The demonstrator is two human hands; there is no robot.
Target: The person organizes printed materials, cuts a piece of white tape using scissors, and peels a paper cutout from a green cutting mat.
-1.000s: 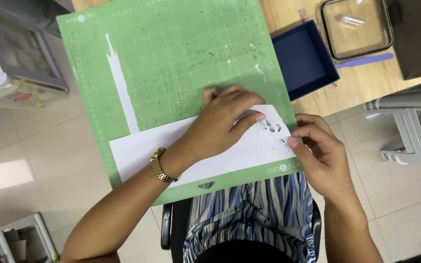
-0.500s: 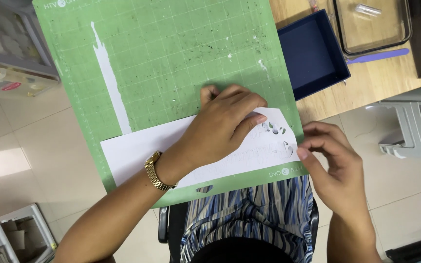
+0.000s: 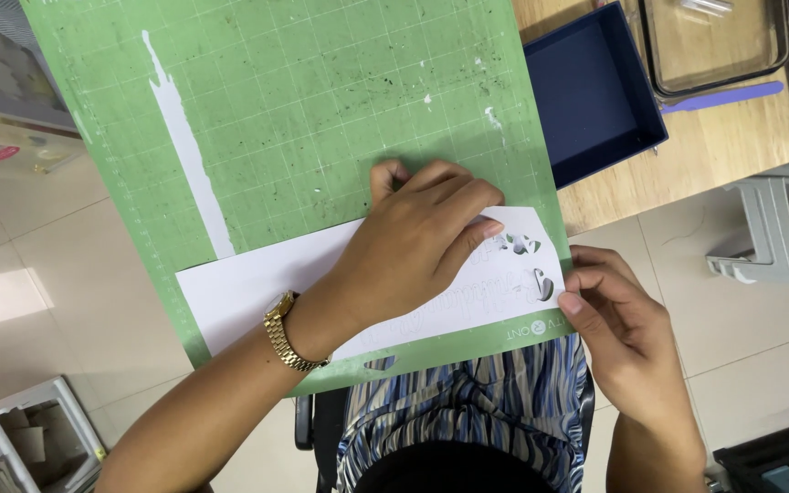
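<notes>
A green gridded cutting mat (image 3: 321, 110) lies across the table edge and over my lap. A white paper sheet (image 3: 257, 283) with small cut-out shapes near its right end sticks to the mat's near part. My left hand (image 3: 413, 246), with a gold watch (image 3: 289, 333) on the wrist, presses flat on the middle of the sheet, fingers together. My right hand (image 3: 623, 338) pinches the sheet's right edge, where it meets the mat's rim. A narrow white paper strip (image 3: 184, 146) stays stuck on the mat's left side.
A dark blue open box (image 3: 586, 91) sits on the wooden table (image 3: 714, 155) to the right of the mat. Beyond it are a clear tray (image 3: 714, 36) and a purple stick (image 3: 723, 96). A grey frame (image 3: 769, 228) stands at the right, and a low shelf (image 3: 20, 447) at the bottom left.
My right hand has slid slightly outward and down along the sheet's right edge. My left hand stays pressed on the sheet. The view has shifted a little.
</notes>
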